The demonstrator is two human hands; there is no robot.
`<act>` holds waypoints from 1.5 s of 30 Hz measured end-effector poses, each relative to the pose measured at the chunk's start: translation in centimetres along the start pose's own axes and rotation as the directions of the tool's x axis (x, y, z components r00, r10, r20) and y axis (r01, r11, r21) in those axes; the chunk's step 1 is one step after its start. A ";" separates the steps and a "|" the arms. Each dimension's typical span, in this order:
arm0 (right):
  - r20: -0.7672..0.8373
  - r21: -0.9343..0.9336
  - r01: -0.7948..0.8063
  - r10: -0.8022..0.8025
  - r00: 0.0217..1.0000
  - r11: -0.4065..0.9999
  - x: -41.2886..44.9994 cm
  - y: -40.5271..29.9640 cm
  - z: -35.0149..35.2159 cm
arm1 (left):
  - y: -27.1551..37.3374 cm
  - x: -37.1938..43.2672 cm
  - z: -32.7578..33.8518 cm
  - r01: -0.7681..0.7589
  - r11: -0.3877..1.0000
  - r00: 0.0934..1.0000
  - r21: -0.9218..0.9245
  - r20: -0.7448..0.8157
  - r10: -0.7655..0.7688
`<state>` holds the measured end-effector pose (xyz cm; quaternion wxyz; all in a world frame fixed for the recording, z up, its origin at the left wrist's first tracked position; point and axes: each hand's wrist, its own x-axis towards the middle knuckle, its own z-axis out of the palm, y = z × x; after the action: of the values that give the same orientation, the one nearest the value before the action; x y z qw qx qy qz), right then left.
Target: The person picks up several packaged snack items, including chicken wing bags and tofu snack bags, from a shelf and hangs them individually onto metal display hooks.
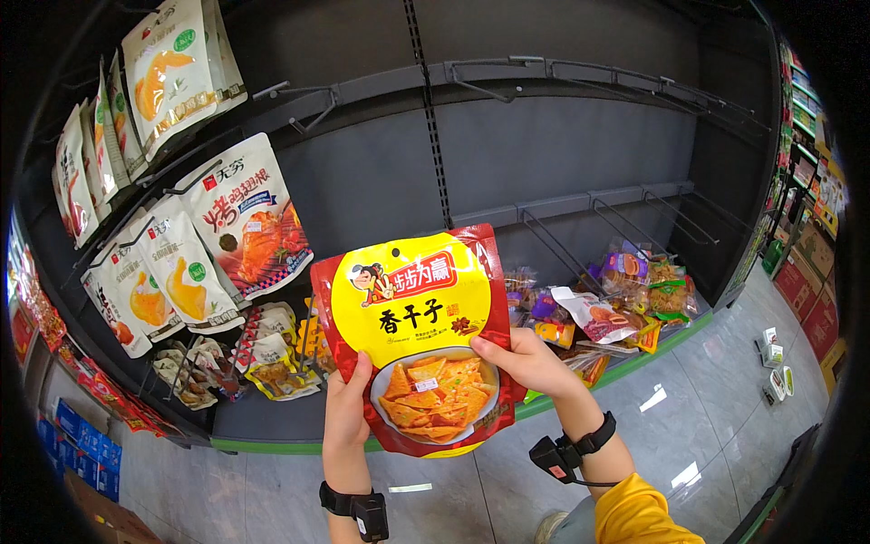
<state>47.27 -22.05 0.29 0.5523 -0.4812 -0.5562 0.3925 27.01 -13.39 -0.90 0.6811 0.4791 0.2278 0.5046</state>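
Observation:
A red and yellow snack pouch is held up before me, its front facing me. It pictures a bowl of orange dried-tofu pieces, bears writing and has a hang hole near the top. My left hand grips its lower left edge, thumb on the front. My right hand grips the right edge, thumb also on the front. The fingers behind the pouch are hidden. Each wrist wears a strap with a small black device. Behind the pouch stands a dark shelf unit with metal hooks, several of them bare.
White chicken-snack pouches hang on hooks at the left. Smaller packets hang below them. A loose pile of packaged snacks lies on the bottom shelf at right. Small containers sit on the tiled floor beside cartons.

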 end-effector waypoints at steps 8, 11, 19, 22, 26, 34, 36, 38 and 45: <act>-0.010 -0.035 -0.006 0.005 1.000 0.999 0.0 0.5 -0.2 | 0.0 -0.1 0.0 0.015 1.000 1.000 -0.028 0.014 -0.014; -0.011 -0.033 0.016 -0.016 1.000 0.999 0.0 0.3 -0.1 | 0.1 -0.1 0.2 0.014 0.999 1.000 -0.029 0.017 -0.014; -0.007 -0.023 0.019 -0.020 1.000 1.000 -0.2 -0.1 0.0 | 0.2 -0.2 0.3 0.008 1.000 1.000 -0.027 0.014 -0.007; -0.006 -0.023 0.016 -0.016 1.000 1.000 -0.2 -0.1 0.0 | 0.1 -0.2 0.2 0.011 1.000 1.000 -0.028 0.012 -0.011; 0.000 -0.041 0.008 -0.008 1.000 0.999 -0.1 0.1 -0.1 | 0.0 -0.1 0.2 0.016 1.000 1.000 -0.027 0.010 -0.016; -0.119 0.028 0.093 -0.089 0.989 0.995 0.2 0.1 0.0 | 0.4 0.3 0.2 -0.147 0.985 0.986 0.090 0.093 0.138; -0.246 0.052 0.154 -0.137 0.959 0.987 0.3 0.0 -0.4 | 2.0 0.0 0.8 -0.278 0.944 0.942 0.178 0.243 0.232; -0.379 0.065 0.188 -0.150 0.913 0.980 0.3 -0.5 -0.4 | 2.4 -0.3 0.7 -0.434 0.849 0.875 0.300 0.366 0.318; -0.597 0.024 0.322 -0.245 0.764 0.946 -0.6 -3.0 2.6 | 2.1 -3.6 5.4 -0.613 0.448 0.769 0.651 0.623 0.148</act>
<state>44.34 -23.09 2.87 0.7787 -0.4532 -0.3991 0.1704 28.86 -18.90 2.72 0.2676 0.8886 0.1425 0.3443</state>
